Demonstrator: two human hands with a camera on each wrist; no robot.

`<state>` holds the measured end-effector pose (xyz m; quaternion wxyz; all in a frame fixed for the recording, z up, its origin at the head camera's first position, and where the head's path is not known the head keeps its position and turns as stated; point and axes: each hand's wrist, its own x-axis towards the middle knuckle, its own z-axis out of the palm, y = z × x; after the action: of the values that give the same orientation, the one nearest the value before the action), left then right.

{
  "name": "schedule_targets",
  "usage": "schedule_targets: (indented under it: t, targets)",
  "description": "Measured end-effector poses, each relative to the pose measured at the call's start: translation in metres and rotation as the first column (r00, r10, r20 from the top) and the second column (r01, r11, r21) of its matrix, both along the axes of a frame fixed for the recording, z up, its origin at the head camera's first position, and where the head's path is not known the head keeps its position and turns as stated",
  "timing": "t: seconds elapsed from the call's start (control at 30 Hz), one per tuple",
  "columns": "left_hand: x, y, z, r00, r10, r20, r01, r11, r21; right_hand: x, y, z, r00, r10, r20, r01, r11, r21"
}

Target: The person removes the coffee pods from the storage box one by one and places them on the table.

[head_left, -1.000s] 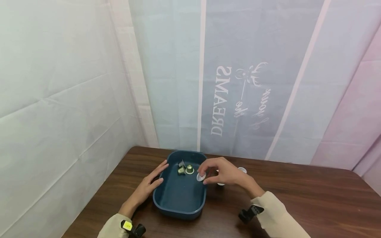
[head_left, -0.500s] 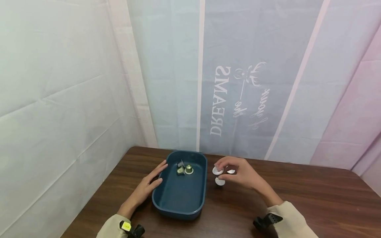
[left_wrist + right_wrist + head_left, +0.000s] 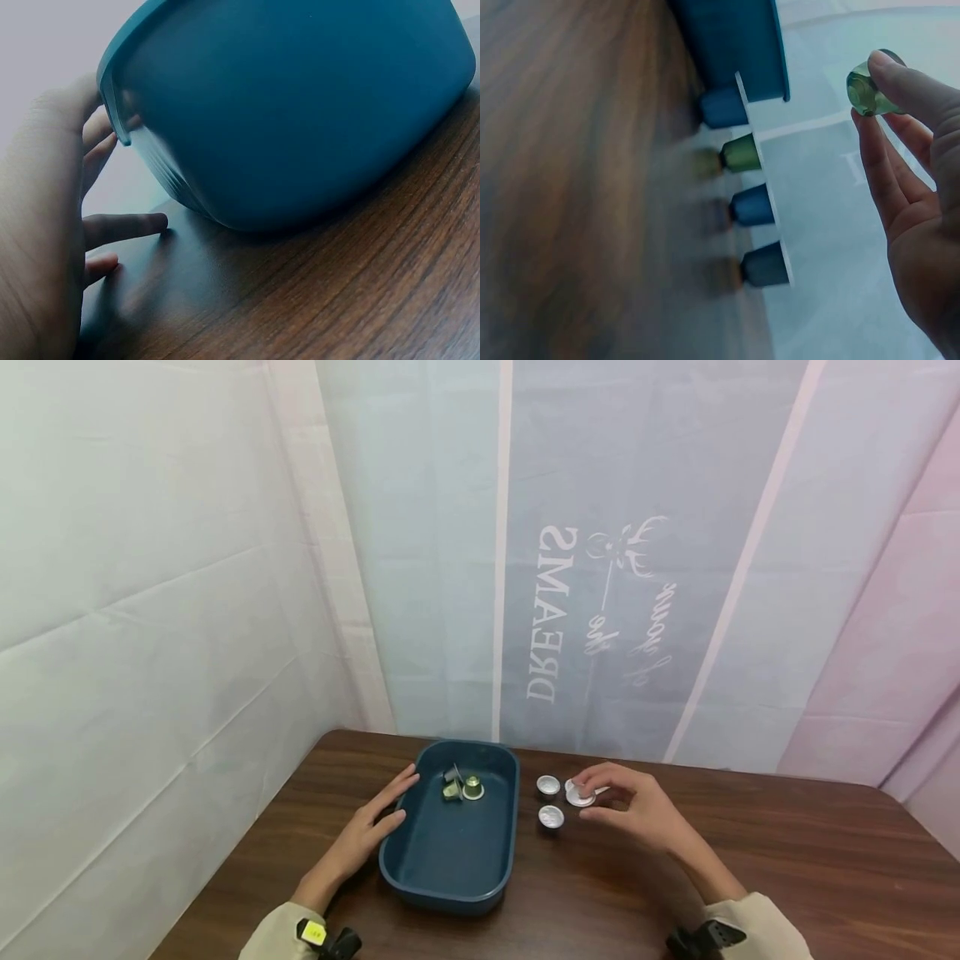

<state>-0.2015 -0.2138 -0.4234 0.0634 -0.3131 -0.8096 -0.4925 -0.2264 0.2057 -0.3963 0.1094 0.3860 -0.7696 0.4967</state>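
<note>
My right hand (image 3: pixel 633 806) pinches a green coffee capsule (image 3: pixel 861 94) between thumb and fingertips, just above the table, right of the blue tray (image 3: pixel 450 856). In the right wrist view, several capsules stand in a row beside the tray, among them a green capsule (image 3: pixel 742 153) and a dark capsule (image 3: pixel 766 265), foil lids up. Two silver lids show in the head view, on a far capsule (image 3: pixel 548 786) and a nearer capsule (image 3: pixel 551 817). My left hand (image 3: pixel 363 835) rests along the tray's left side, fingers extended, thumb at the rim.
Inside the tray, toward its far end, lie a lid-down green capsule (image 3: pixel 472 783), a tipped green capsule (image 3: pixel 452 791) and a darker capsule (image 3: pixel 450 774). A printed curtain (image 3: pixel 600 710) hangs behind the brown wooden table (image 3: pixel 750 860), and pale cloth (image 3: pixel 187 652) covers the left side.
My right hand has carried the capsule from over the tray out to the right, past the capsules on the table. My left hand stays at the tray's side.
</note>
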Motion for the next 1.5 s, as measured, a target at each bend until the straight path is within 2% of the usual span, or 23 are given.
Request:
schedule_targets:
  t: [0.17, 0.33, 0.57, 0.77, 0.93, 1.03, 1.17, 1.33, 1.5]
  targets:
    - [-0.013, -0.005, -0.019, 1.0, -0.004, -0.006, 0.004, 1.0, 0.001, 0.003, 0.008, -0.013, 0.999, -0.036, -0.018, 0.035, 0.998, -0.061]
    - [-0.019, -0.011, -0.029, 1.0, 0.004, -0.013, -0.004, 1.0, 0.006, 0.002, 0.005, -0.028, 0.999, -0.037, -0.009, 0.037, 0.999, -0.036]
    - [-0.019, -0.013, -0.034, 1.0, -0.004, 0.003, 0.004, 1.0, 0.016, 0.001, 0.008, -0.037, 0.997, -0.076, 0.029, 0.077, 0.996, -0.037]
    - [-0.018, -0.012, -0.032, 1.0, 0.009, -0.001, -0.009, 1.0, 0.005, -0.001, 0.011, -0.047, 0.991, -0.131, -0.006, 0.131, 0.991, -0.006]
    - [-0.017, -0.011, -0.03, 1.0, 0.007, -0.01, -0.007, 1.0, 0.0, -0.001, 0.01, -0.054, 0.991, -0.136, -0.017, 0.136, 0.991, -0.009]
    - [-0.017, -0.011, -0.03, 1.0, 0.002, -0.015, -0.002, 1.0, 0.003, 0.001, 0.008, -0.055, 0.99, -0.139, -0.027, 0.139, 0.99, -0.024]
    - [-0.017, -0.011, -0.029, 1.0, 0.001, -0.019, -0.001, 1.0, -0.003, 0.008, 0.0, -0.049, 0.988, -0.15, -0.042, 0.149, 0.988, -0.032]
    - [-0.019, -0.012, -0.031, 1.0, 0.019, -0.015, -0.019, 1.0, -0.015, 0.018, -0.009, -0.038, 0.987, -0.161, -0.021, 0.16, 0.987, -0.014]
    - [-0.02, -0.012, -0.033, 1.0, 0.015, -0.007, -0.016, 1.0, -0.004, 0.02, -0.012, -0.038, 0.992, -0.129, 0.0, 0.129, 0.992, -0.006]
